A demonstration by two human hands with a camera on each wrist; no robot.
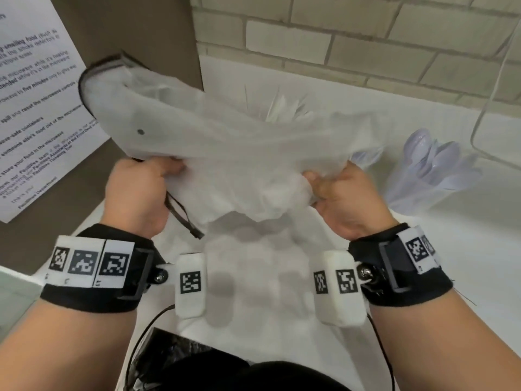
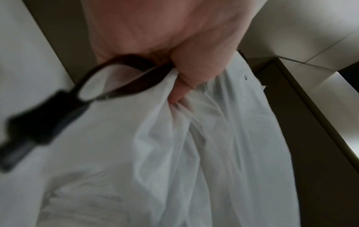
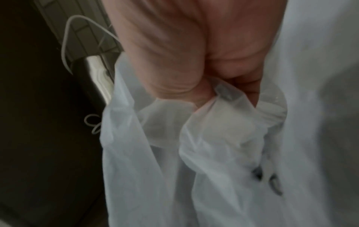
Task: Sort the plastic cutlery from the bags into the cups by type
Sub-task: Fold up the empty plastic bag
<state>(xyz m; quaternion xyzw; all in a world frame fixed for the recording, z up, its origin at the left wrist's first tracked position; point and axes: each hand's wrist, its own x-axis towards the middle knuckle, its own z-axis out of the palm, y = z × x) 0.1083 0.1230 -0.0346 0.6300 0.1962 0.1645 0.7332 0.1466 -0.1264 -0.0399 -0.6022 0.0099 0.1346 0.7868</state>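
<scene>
Gripping one translucent bag [image 1: 214,142] between them, the left hand [image 1: 138,190] and right hand [image 1: 346,198] clutch its edges; one cup of spoons [image 1: 431,170] stands nearby.

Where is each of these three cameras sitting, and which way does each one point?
Head: worn on the head, looks down at the white plastic bag over the counter; both forearms, left hand and right hand show.
Left wrist: looks along the left hand gripping the bag and a dark strap.
Right wrist: looks along the right hand bunching the bag.
All three share the bag.
</scene>
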